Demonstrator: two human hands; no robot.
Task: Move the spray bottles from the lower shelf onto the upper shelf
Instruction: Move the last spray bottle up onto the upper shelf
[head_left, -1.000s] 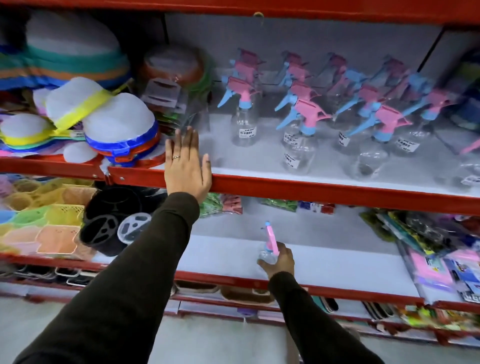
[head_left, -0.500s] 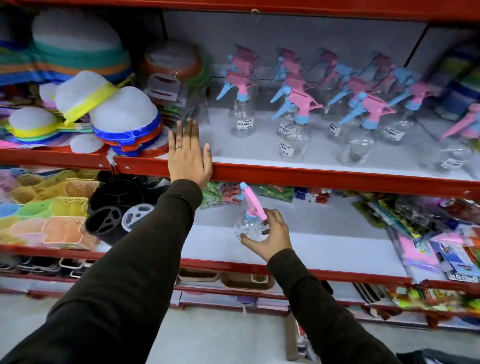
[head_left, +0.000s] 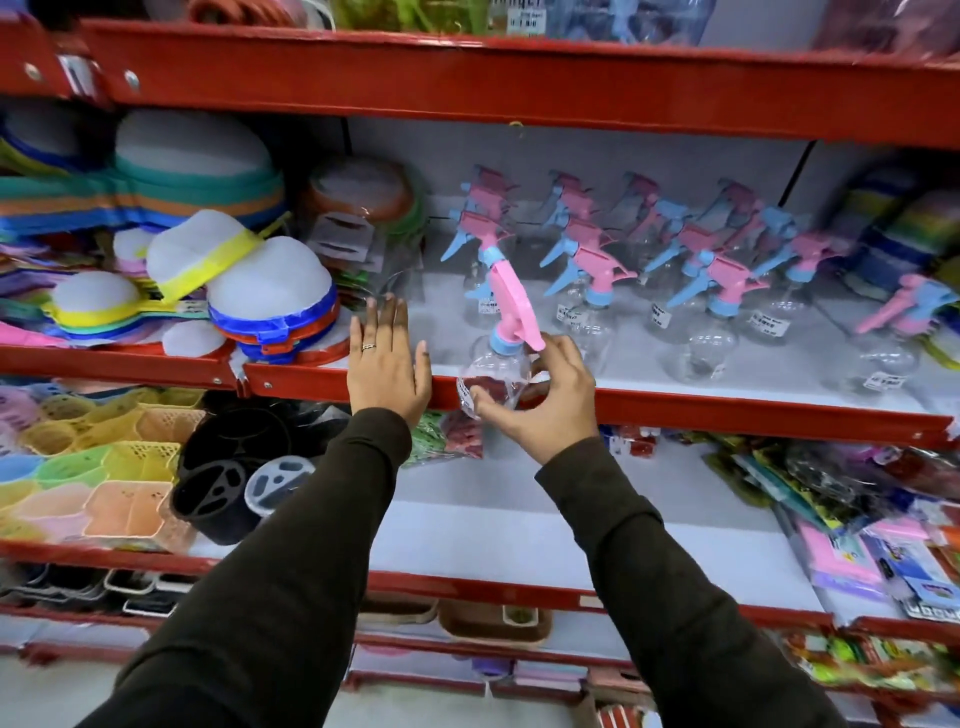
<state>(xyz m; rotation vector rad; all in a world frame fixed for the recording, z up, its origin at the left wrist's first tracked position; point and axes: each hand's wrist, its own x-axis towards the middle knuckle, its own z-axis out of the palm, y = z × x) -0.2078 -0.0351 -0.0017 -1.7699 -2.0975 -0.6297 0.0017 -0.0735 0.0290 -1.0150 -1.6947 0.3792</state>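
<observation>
Red metal shop shelving fills the head view, its grey boards crowded with plastic goods. On the upper shelf (head_left: 649, 400) a cluster of clear spray bottles (head_left: 717, 291) with pink and blue trigger heads stands in rows toward the right and far side, most with small white price labels. At the near front of that cluster, right at the shelf's red lip, the right hand (head_left: 540, 410) is clamped around the clear body of one more spray bottle (head_left: 498, 364), fingers curled under and beside it; its pink trigger head tilts up and to the left, and its base sits level with the lip, so whether it touches the board cannot be told. The left hand (head_left: 387, 364) lies flat and spread on the same lip just left of the bottle, fingers apart, a ring on one finger, gripping nothing. Both arms wear dark sleeves. Left of the hands sit stacked mesh food covers (head_left: 270, 296) with coloured rims. The lower shelf (head_left: 467, 535) shows a bare grey stretch in the middle, with pastel baskets (head_left: 98, 467) and black round containers (head_left: 228, 478) at its left and packaged goods at its right.
</observation>
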